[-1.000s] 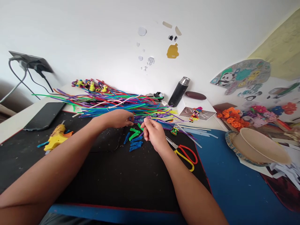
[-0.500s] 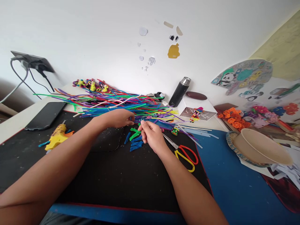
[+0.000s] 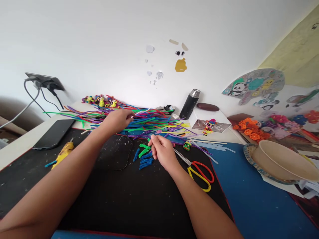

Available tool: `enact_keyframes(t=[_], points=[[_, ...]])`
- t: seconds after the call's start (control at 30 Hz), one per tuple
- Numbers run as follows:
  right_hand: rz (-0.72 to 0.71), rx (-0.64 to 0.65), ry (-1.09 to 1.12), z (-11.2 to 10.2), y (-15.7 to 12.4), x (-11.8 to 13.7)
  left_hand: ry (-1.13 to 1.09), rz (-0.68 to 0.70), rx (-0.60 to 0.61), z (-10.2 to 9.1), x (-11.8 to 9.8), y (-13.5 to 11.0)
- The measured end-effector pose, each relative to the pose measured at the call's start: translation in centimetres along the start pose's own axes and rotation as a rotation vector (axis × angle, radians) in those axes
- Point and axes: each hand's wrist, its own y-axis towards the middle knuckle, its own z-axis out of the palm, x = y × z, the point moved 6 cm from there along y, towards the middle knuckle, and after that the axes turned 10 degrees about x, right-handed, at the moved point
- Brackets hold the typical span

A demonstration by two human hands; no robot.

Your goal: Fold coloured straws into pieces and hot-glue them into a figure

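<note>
1. Fuzzy craft stems [image 3: 159, 124] in many colours lie heaped along the back of a worktable, against a white wall, a black flask [image 3: 189, 105] and a white box [image 3: 211, 116] to their right.
2. Red-and-yellow-handled scissors [image 3: 196, 169] rest on a black mat [image 3: 124, 202] just beside the right forearm; a small green figure [image 3: 186, 145] sits near the blades. A phone [image 3: 53, 134] lies at far left, a bowl [image 3: 284, 162] at far right.
3. The left forearm stretches across the mat, standing in front of a yellow glue gun [image 3: 62, 154] and covering part of it. The bowl's surroundings run off the edge of the view.
4. The left hand [image 3: 119, 120], its fingers curled, reaches over the heap and hides some stems; whether it grips one cannot be told.
5. The right hand [image 3: 163, 150] hangs above the mat, thumb against bent fingers; any item pinched there is too small to make out.
6. Most stems run lengthwise from left to right, roughly along the wall, a few slanting across. Short green pieces [image 3: 144, 151] lie at angles near the right fingertips; below them, blue pieces [image 3: 146, 163] lie side by side, tilting slightly up to the right.
</note>
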Motion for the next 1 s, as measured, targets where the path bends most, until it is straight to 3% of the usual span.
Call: enact_keyframes(t=[0.17,0.33,0.7,0.9,1.0], points=[[-0.003,0.016,-0.009,0.2,0.0,-0.1,0.081,0.070,0.037,2.6,-0.2,0.9],[0.016,0.015,-0.032,0.5,0.0,-0.2,0.169,0.052,0.023,3.3,-0.6,0.9],[-0.010,0.042,-0.273,1.0,-0.5,-0.4,0.143,-0.066,-0.042,2.1,-0.5,0.3],[-0.006,0.058,-0.355,1.2,-0.5,-0.6,0.061,0.029,-0.290,0.0,-0.4,0.0],[0.001,0.059,-0.346,1.3,-0.5,-0.6,0.039,0.078,-0.258,0.3,-0.4,0.2]])
